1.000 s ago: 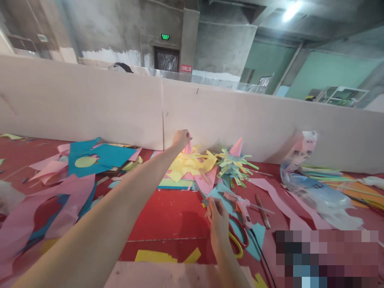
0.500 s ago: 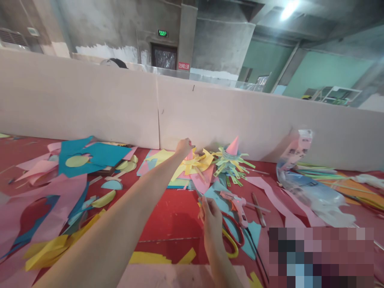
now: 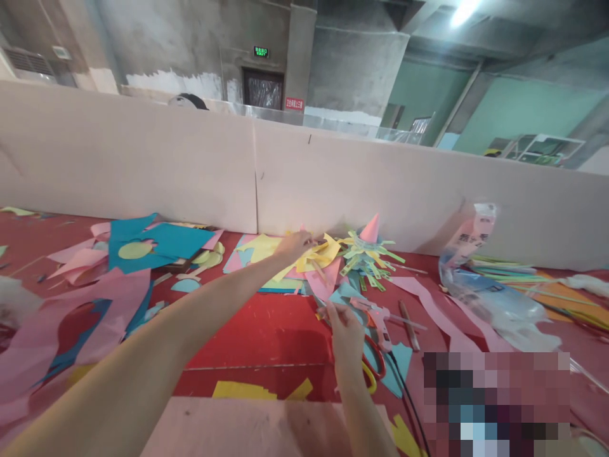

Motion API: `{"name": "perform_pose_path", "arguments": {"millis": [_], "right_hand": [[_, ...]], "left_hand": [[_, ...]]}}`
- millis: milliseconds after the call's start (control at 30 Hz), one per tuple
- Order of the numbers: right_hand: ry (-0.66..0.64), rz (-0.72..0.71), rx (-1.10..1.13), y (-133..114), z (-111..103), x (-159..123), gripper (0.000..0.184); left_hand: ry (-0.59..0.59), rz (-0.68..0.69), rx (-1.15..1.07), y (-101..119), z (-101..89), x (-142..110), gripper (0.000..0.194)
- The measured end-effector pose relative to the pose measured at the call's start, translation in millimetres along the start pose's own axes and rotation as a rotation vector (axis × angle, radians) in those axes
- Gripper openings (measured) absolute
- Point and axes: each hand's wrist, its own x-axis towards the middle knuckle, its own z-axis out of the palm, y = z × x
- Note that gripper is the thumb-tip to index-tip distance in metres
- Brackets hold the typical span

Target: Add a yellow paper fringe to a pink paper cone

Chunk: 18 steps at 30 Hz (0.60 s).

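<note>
My left hand (image 3: 294, 247) stretches to the back of the table, its fingers closed around a pink paper cone (image 3: 303, 227) that it mostly hides. Yellow paper strips (image 3: 322, 255) spread out around that cone. Nearer to me, the fingertips of my right hand (image 3: 347, 333) are pinched together, and whatever small thing they hold is too hidden to name. Just right of this hand lie scissors (image 3: 375, 355) with red and yellow handles, partly covered by it. A pink glue gun (image 3: 379, 320) rests beyond them. Beside the yellow strips stands a second pink cone (image 3: 370, 228) with a green and yellow fringe.
A pale board (image 3: 380, 184) walls off the table's back. Blue paper (image 3: 178, 244) and pink cut sheets (image 3: 111, 298) are heaped at left. At right lie a clear plastic bag (image 3: 499, 304) and pink strips (image 3: 423, 304). The glue gun's black cord (image 3: 406, 393) runs toward me.
My left hand has come down a little from the cone's tip. My right hand has shifted slightly right and turned, covering more of the scissors. The view has tilted slightly.
</note>
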Motion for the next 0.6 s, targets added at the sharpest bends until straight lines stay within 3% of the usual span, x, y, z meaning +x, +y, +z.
{"name": "perform_pose_path", "arguments": {"millis": [100,200,433,600], "right_hand": [[0.053,0.029,0.067,0,-3,2,0.036],[0.073,0.065,0.115,1,-3,2,0.037],[0.034,0.026,0.099,7,0,1,0.036],[0.028,0.02,0.064,8,-1,3,0.035]], "left_hand": [[-0.226,0.128,-0.011,3,13.1,-20,0.022],[-0.358,0.204,-0.011,-5,19.1,-34,0.018],[-0.484,0.197,0.044,-27,24.4,-43,0.016],[-0.443,0.123,0.063,-35,36.3,-51,0.019]]}}
